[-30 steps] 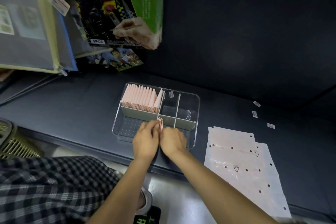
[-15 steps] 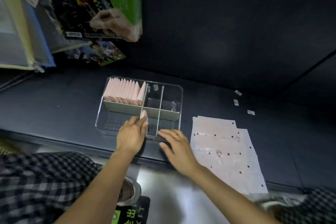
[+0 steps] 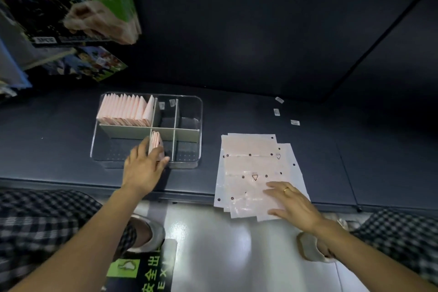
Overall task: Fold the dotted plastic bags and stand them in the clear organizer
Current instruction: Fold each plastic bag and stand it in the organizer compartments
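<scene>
The clear organizer (image 3: 147,129) sits on the dark shelf (image 3: 260,114), toward its left and close to the front edge. Its back-left compartment is packed with a row of folded bags (image 3: 125,110) standing upright. In a front compartment, against the cross divider, a small bundle of folded bags (image 3: 155,142) stands on edge; the left hand (image 3: 144,168) touches it, fingers laid along its side, though whether they grip or merely steady it cannot be told from this blurred view. Right of the organizer, a stack of flat dotted bags (image 3: 251,168) overhangs the front edge of the shelf, and the right hand (image 3: 290,201) rests on it with fingers straight and spread. One compartment looks done, a second barely begun, and several flat bags remain to fold.
</scene>
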Demonstrator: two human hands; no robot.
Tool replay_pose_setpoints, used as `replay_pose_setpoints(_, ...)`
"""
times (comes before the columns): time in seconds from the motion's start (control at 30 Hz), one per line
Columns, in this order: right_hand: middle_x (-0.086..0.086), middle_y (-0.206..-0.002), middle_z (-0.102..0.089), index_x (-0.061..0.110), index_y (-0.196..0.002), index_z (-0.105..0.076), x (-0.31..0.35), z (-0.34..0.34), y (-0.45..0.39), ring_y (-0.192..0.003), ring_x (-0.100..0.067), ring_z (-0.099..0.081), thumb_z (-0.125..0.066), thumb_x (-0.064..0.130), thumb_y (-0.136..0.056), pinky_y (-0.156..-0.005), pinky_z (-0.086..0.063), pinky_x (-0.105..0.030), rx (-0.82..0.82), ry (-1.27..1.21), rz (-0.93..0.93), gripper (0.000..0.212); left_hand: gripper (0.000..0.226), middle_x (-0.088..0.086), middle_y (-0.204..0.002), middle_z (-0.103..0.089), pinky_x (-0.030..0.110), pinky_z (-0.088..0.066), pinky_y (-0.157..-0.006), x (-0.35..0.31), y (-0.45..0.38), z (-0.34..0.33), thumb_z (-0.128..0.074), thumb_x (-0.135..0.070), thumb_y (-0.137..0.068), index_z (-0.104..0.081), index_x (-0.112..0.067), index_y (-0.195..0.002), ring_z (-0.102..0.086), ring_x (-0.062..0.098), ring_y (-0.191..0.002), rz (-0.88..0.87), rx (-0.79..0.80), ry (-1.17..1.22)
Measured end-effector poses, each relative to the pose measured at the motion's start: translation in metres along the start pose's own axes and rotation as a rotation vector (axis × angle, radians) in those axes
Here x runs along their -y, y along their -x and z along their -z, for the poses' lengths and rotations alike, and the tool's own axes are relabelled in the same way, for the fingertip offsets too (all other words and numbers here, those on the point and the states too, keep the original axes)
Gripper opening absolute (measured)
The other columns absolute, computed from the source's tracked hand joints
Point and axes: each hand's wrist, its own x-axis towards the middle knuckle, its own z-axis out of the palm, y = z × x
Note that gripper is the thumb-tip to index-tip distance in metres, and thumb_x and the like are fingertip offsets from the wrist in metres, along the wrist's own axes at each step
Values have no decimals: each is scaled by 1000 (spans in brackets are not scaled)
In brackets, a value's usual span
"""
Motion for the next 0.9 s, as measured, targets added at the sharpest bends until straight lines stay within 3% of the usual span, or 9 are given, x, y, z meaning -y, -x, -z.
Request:
replay_pose_setpoints(0.07, 7, -140, -45, 22, -126, -58, 0, -4, 2, -131, -12, -40, -66, 35, -86, -105, -32, -20, -54, -6, 10, 43, 42, 11, -156, -16, 49, -20, -114, -9, 6, -1, -44, -42, -95, -50, -20, -131, -16, 35, -139, -17, -27, 19)
replay_pose_setpoints(0.17, 0, -115, -66, 16, -97, -73, 2, -7, 2, -106, -17, -63, -80, 19, -73, -83, -52, -23, -216, -35, 57, 25, 39, 12, -156, -20, 49, -16, -116, -26, 15, -1, -52, -34, -94, -54, -12, -127, -14, 35, -142, -79, -86, 71)
replay_pose_setpoints(0.27, 2, -108, -69, 14, -93, -75, 4, -5, -2, -102, -14, -63, -75, 18, -80, -84, -52, -22, -255, -105, 7, 14, 37, 16, -149, -34, 52, -24, -113, -48, 24, 0, -60, -24, -90, -57, -7, -123, -24, 36, -140, -195, -213, 91)
replay_pose_setpoints(0.33, 4, -109, -68, 13, -102, -72, 2, 3, -8, -104, -13, -58, -63, 25, -90, -90, -44, -21, -122, -225, -98, 19, 40, 15, -144, -41, 51, -31, -110, -65, 29, -1, -66, -22, -87, -58, -7, -123, -32, 35, -137, -312, -234, 124)
replay_pose_setpoints(0.5, 16, -63, -51, 26, -70, -60, 5, 41, -28, -60, -1, -42, -56, 28, -93, -59, -34, -13, 163, -584, -142, 23, 69, -12, -146, -36, 28, -35, -106, -107, 45, -15, -69, -43, -80, -37, -32, -141, -31, 9, -135, -466, 207, 289)
replay_pose_setpoints(0.67, 19, -75, -59, 20, -83, -66, 6, 65, -56, -70, 6, -49, -57, 20, -94, -69, -37, -5, 361, -765, -164, 14, 86, -10, -135, -50, 30, -40, -102, -126, 53, -34, -78, -39, -73, -27, -40, -142, -47, 12, -124, -268, 441, 528)
replay_pose_setpoints(0.73, 14, -86, -62, 18, -93, -68, 3, 69, -70, -80, 4, -52, -57, 24, -94, -77, -38, -9, 419, -781, -215, 13, 86, -3, -134, -51, 36, -43, -101, -131, 55, -39, -78, -30, -76, -26, -34, -144, -51, 17, -121, -171, 389, 697)
replay_pose_setpoints(0.83, 15, -79, -62, 19, -93, -68, 4, 72, -89, -60, 11, -54, -54, 32, -95, -56, -39, -5, 486, -794, -303, 19, 83, -2, -133, -45, 36, -46, -96, -139, 59, -45, -75, -28, -79, -26, -25, -146, -48, 13, -119, -79, 141, 725)
replay_pose_setpoints(0.9, 5, -78, -60, 18, -95, -66, 4, 71, -99, -58, -1, -57, -52, 38, -95, -53, -43, -13, 525, -779, -406, 25, 73, 0, -131, -43, 30, -42, -95, -141, 63, -48, -71, -28, -82, -33, -19, -143, -42, 13, -119, -118, -72, 600)
